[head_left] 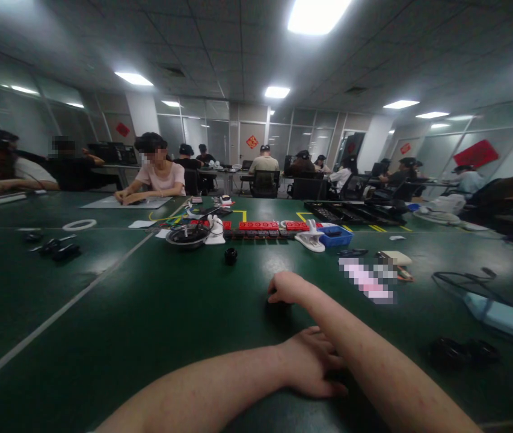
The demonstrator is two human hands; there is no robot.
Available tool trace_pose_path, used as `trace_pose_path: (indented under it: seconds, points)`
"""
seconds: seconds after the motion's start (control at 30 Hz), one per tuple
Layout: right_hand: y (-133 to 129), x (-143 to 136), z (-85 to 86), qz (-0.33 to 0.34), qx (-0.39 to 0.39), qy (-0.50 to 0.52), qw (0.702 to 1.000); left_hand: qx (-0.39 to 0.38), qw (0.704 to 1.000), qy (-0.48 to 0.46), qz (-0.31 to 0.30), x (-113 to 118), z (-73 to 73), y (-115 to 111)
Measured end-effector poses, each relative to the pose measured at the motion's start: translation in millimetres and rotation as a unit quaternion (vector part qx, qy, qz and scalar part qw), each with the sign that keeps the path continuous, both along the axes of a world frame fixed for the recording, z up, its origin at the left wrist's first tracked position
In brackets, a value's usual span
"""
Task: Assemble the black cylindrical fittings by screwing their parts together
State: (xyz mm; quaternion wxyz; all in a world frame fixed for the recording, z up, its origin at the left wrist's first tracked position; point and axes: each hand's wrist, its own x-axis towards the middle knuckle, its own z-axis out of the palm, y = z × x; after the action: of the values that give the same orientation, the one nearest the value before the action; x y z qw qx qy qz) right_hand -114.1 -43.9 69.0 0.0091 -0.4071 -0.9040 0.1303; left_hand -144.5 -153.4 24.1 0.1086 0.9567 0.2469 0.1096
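From where I stand, the green tabletop [148, 313] runs wide, crossed by a pale seam. Near its middle sits a small black round piece [231, 256]; under the right hand [285, 287] there is a dark shape [283, 310], too shadowed for me to tell whether it's another piece. Farther back are a dark bowl [186, 244] of cables, red strips [258, 225], a blue bin [338, 241] and long black trays [359, 213]. Over left lie a white ring [79, 225] and black bits [62, 248]; over right, a light-blue case [504, 317] and glossy dark lumps [449, 353].
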Motion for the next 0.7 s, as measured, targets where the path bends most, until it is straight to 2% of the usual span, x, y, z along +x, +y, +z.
trace_pose_path:
  seconds: [0.1, 0.23, 0.33, 0.37, 0.47, 0.57, 0.7]
  points:
    - [3.0, -5.0, -6.9, 0.020, -0.016, 0.022, 0.999, 0.046, 0.999, -0.011, -0.006, -0.1, -1.2, 0.8]
    - [4.2, 19.6, -10.8, 0.032, -0.001, 0.097, 0.995, 0.040, 0.999, 0.008, -0.007, 0.5, -3.0, 2.2]
    - [1.8, 46.0, -21.7, 0.007, 0.039, 0.168, 0.985, 0.036, 0.999, 0.017, -0.005, 1.0, -3.5, 3.0]
    - [0.9, 53.4, -27.3, -0.007, 0.046, 0.222, 0.974, 0.036, 0.999, 0.018, -0.005, 1.1, -3.4, 3.2]
    - [-0.6, 68.1, -45.0, -0.043, 0.029, 0.294, 0.954, 0.040, 0.999, 0.022, -0.001, 0.8, -1.7, 3.3]
    - [-1.0, 70.4, -54.8, -0.066, -0.018, 0.308, 0.949, 0.048, 0.998, 0.027, 0.000, 0.0, 0.6, 2.7]
    - [1.5, 56.6, -53.8, -0.056, -0.040, 0.297, 0.953, 0.068, 0.997, 0.025, 0.003, 0.0, -0.9, 2.9]
